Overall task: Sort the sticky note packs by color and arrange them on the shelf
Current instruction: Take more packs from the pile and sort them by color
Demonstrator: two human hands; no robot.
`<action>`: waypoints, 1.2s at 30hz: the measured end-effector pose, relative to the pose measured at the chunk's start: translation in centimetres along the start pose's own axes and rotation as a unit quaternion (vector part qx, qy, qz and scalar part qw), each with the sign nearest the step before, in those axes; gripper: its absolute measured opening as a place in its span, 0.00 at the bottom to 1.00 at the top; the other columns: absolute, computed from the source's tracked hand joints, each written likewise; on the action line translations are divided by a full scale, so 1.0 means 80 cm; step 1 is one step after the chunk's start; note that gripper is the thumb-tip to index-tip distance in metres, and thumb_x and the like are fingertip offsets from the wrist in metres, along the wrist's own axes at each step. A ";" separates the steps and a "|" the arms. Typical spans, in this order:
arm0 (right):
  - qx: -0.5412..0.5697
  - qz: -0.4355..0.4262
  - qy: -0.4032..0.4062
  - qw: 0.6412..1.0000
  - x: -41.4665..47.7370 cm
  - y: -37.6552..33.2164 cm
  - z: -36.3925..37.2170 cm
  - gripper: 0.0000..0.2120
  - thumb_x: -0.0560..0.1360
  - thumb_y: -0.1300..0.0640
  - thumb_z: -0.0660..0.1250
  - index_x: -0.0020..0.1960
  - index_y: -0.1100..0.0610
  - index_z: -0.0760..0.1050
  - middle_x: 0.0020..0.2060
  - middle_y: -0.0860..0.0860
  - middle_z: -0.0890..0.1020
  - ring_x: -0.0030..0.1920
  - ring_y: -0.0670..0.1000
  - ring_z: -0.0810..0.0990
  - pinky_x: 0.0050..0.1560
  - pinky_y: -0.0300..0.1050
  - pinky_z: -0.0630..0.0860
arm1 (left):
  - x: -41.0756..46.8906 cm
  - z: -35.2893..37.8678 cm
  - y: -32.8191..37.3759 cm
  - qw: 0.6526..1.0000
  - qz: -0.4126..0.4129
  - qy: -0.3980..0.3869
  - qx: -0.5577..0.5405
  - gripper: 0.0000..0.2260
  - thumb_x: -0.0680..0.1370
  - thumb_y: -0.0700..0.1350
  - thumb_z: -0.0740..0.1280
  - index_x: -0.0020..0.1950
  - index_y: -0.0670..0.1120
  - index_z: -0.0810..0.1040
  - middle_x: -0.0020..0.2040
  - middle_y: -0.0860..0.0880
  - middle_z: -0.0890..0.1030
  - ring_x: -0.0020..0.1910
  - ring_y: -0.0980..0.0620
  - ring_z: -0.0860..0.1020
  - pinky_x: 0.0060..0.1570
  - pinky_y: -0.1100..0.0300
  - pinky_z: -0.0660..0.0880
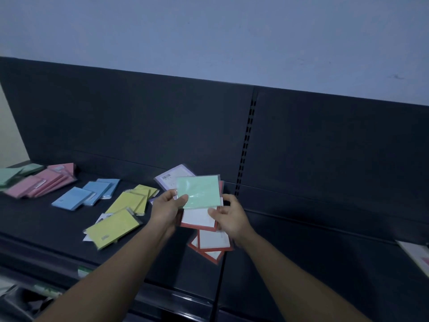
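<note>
The dark shelf (58, 228) carries flat groups of pink packs (39, 184), blue packs (86, 194) and yellow packs (123, 212), their long edges slanting up to the right. Above it, the left hand (167, 212) pinches the near-square green pack (199, 191), which faces up. The right hand (229, 217) pinches the red-edged pack (197, 219) beneath.

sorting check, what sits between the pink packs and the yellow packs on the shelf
The blue packs lie between the pink packs and the yellow packs; the head view shows it.

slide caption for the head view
Left hand and right hand grip a green-topped stack; yellow packs, blue packs and pink packs lie grouped on the shelf.
</note>
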State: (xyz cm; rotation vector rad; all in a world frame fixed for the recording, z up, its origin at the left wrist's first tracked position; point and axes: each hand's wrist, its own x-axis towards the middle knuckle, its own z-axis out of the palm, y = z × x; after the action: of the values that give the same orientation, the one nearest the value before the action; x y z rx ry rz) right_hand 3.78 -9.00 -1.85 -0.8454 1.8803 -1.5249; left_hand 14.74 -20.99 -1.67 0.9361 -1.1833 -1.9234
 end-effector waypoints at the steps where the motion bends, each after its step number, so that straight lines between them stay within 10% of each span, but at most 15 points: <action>1: -0.002 -0.002 -0.010 1.000 0.000 0.000 0.000 0.16 0.78 0.62 0.66 0.61 0.51 0.64 0.44 0.51 0.82 0.43 0.51 0.83 0.37 0.43 0.80 | -0.001 0.002 0.000 1.000 0.004 0.003 -0.002 0.03 0.78 0.37 0.65 0.52 0.41 0.76 0.50 0.42 0.83 0.44 0.44 0.83 0.36 0.54 0.80; 8: -0.130 0.010 0.038 0.991 0.010 0.032 -0.016 0.19 0.76 0.62 0.67 0.63 0.51 0.65 0.47 0.57 0.82 0.47 0.55 0.83 0.50 0.56 0.81 | -0.001 -0.003 -0.002 0.977 0.123 0.151 0.086 0.04 0.78 0.36 0.64 0.50 0.41 0.77 0.51 0.42 0.82 0.42 0.48 0.80 0.38 0.60 0.76; 14: -0.382 -0.013 0.075 0.921 0.008 0.049 -0.020 0.17 0.73 0.55 0.69 0.60 0.54 0.71 0.55 0.51 0.78 0.57 0.54 0.76 0.52 0.46 0.74 | -0.025 -0.014 -0.004 0.984 0.144 0.049 0.092 0.06 0.78 0.30 0.62 0.47 0.38 0.75 0.43 0.45 0.80 0.36 0.52 0.79 0.27 0.65 0.77; 21: 0.039 0.023 -0.001 0.999 0.026 0.014 0.005 0.16 0.80 0.61 0.60 0.65 0.48 0.73 0.58 0.51 0.79 0.55 0.52 0.80 0.58 0.54 0.78 | -0.041 -0.043 -0.001 0.988 0.024 -0.133 0.071 0.07 0.79 0.33 0.60 0.51 0.41 0.76 0.47 0.43 0.84 0.43 0.48 0.82 0.38 0.57 0.80; 26: -0.185 -0.162 -0.060 0.967 0.027 0.001 0.029 0.32 0.71 0.75 0.62 0.68 0.47 0.73 0.72 0.49 0.66 0.73 0.49 0.63 0.71 0.43 0.62 | -0.037 -0.071 0.016 0.987 -0.052 -0.139 -0.066 0.11 0.78 0.37 0.58 0.58 0.43 0.75 0.49 0.44 0.83 0.47 0.47 0.80 0.38 0.58 0.81; 32: -0.222 -0.183 0.057 0.956 0.045 -0.008 0.062 0.05 0.77 0.55 0.66 0.45 0.56 0.78 0.42 0.54 0.82 0.43 0.54 0.78 0.42 0.47 0.73 | -0.014 -0.110 0.043 0.984 -0.074 -0.077 -0.142 0.09 0.81 0.45 0.60 0.60 0.46 0.70 0.40 0.44 0.80 0.26 0.48 0.81 0.24 0.59 0.78; 36: -0.133 -0.074 0.075 0.986 0.068 -0.004 0.085 0.04 0.77 0.58 0.66 0.44 0.57 0.76 0.41 0.54 0.83 0.43 0.56 0.82 0.46 0.53 0.78 | 0.016 -0.137 0.049 0.997 -0.006 -0.040 -0.060 0.08 0.82 0.42 0.60 0.61 0.46 0.71 0.49 0.43 0.81 0.30 0.49 0.83 0.26 0.62 0.78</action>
State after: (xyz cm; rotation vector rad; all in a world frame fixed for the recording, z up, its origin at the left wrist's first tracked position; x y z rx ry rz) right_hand 5.48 -17.45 -3.00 -1.0334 2.2100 -1.4805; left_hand 24.01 -28.08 -1.96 0.8113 -1.0959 -2.0330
